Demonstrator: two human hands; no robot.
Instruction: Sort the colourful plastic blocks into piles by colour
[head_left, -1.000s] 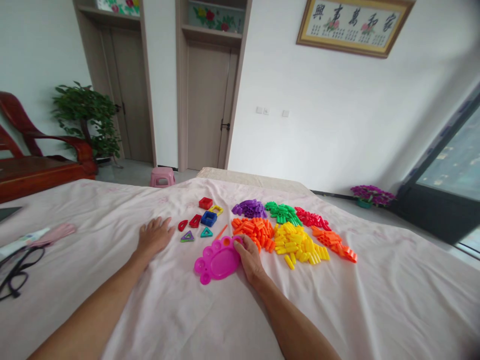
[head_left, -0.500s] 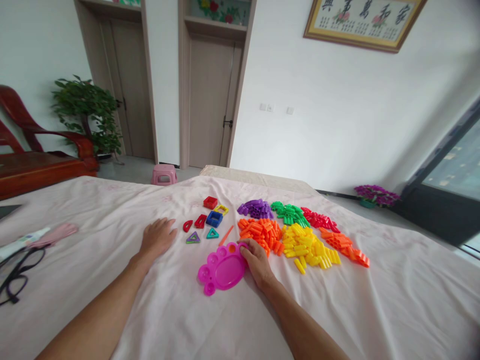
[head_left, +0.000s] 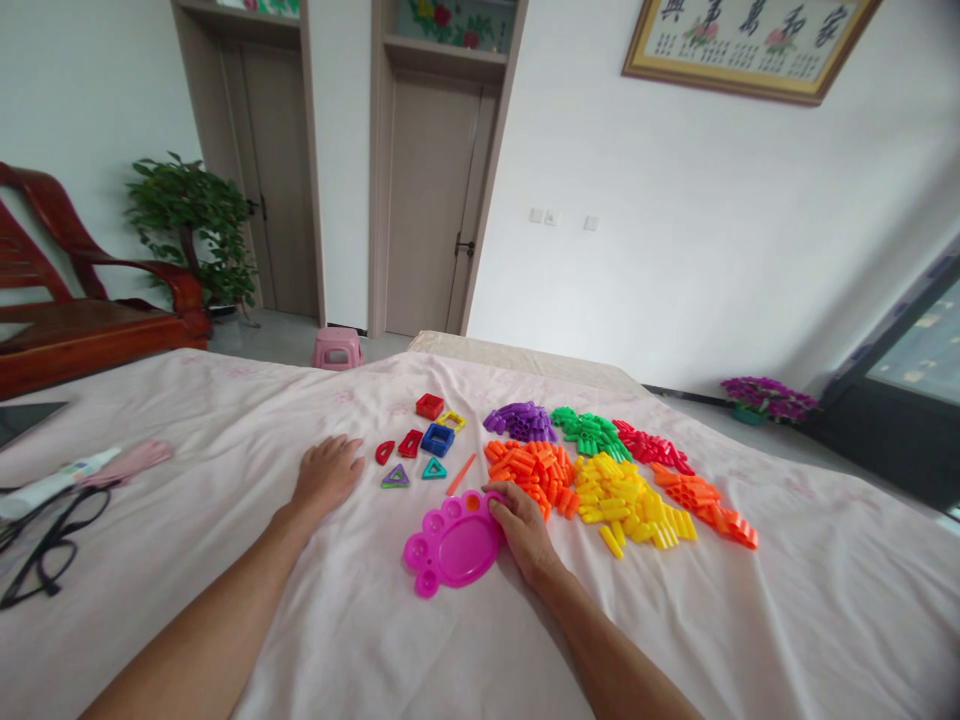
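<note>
My right hand [head_left: 525, 527] grips the right edge of a bright pink paint palette [head_left: 466, 552] with round wells, thumb on top. One well shows orange. My left hand [head_left: 328, 473] rests palm down on the cloth with fingers stretched out, holding nothing. Just right of it lie magnetic tile pieces: a purple-green triangle [head_left: 396, 477], a teal triangle [head_left: 433, 468], blue squares [head_left: 437, 439], a yellow square [head_left: 451, 421] and several red pieces [head_left: 430, 406]. A thin orange stick [head_left: 461, 474] lies above the palette.
Piles of plastic tubes lie right of centre: purple [head_left: 521, 421], orange [head_left: 531, 472], green [head_left: 592, 434], yellow [head_left: 630, 500], red [head_left: 654, 446] and more orange [head_left: 705, 503]. Black glasses [head_left: 56, 545] and a white tube [head_left: 60, 482] are at far left. A pink stool [head_left: 337, 349] stands beyond the table.
The whole scene has shifted slightly right in view as the head turned a little left. Both hands keep their poses, and the palette stays in my right hand.
</note>
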